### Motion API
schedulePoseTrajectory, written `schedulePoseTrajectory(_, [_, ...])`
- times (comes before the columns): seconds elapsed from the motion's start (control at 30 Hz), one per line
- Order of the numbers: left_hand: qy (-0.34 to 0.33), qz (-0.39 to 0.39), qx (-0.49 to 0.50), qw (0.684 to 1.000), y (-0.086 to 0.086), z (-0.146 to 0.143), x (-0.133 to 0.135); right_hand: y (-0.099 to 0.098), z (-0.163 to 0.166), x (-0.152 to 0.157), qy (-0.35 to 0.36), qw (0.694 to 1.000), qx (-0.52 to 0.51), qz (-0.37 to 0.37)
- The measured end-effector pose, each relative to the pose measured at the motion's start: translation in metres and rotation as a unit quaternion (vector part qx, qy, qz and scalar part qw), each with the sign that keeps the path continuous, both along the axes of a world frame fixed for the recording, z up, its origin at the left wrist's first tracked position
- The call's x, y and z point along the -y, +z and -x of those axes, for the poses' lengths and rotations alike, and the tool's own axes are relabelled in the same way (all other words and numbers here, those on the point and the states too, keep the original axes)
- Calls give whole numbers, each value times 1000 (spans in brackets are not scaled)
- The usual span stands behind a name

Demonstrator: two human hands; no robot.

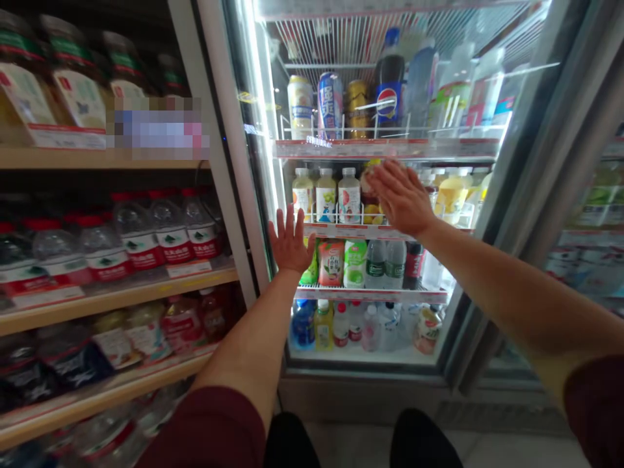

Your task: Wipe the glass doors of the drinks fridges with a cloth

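Observation:
A lit drinks fridge with a glass door stands before me. My left hand (291, 244) is raised with fingers spread, in front of the lower left of the glass, and holds nothing. Higher and to the right, my right hand (400, 195) is stretched out flat with its fingers close to one another. Whether either palm touches the glass, I cannot tell. Behind the right hand, part of the second shelf's row of bottles is hidden. Left of it stand small juice bottles (349, 196). Close by my left hand are an orange pouch (331, 263) and a green carton (355, 264).
A cola bottle (389, 81) and several cans (330, 104) occupy the top fridge shelf. Small bottles (341, 325) line the bottom. On my left, an open shelf rack (121, 158) holds red-capped water bottles (160, 224). A metal door frame (531, 195) rises at the right.

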State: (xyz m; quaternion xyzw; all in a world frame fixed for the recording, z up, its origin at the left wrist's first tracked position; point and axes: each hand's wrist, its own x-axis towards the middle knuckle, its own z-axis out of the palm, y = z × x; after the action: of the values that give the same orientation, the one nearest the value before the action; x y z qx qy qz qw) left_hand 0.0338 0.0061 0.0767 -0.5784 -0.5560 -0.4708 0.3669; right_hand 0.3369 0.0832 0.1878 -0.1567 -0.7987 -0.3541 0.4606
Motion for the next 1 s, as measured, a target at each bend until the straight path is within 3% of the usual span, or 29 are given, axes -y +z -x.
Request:
schedulePoseTrajectory(0.13, [-3,1,0,1000,0,0,0,11,-2,-2,-12,996,-86,4])
schedulePoseTrajectory(0.37, [-8,10,18,1000,2,-2,2,-19,-3,2,-15,999,41,3])
schedulePoseTrajectory(0.43, [-10,12,21,1000,2,-2,2,-14,-8,2,-20,998,62,1])
schedulePoseTrajectory(0.53, [-14,14,23,1000,2,-2,3,0,-10,2,-36,999,-17,4])
schedulePoseTrajectory(0.63, [-17,11,26,999,3,-3,4,2,-5,5,-40,997,-63,15])
schedulePoseTrajectory(0.8, [-6,14,18,1000,3,-3,4,-7,-1,8,-22,995,95,28])
schedulePoseTrajectory(1.0, [-4,13,9,1000,2,-1,3,6,5,4,-39,996,-83,8])
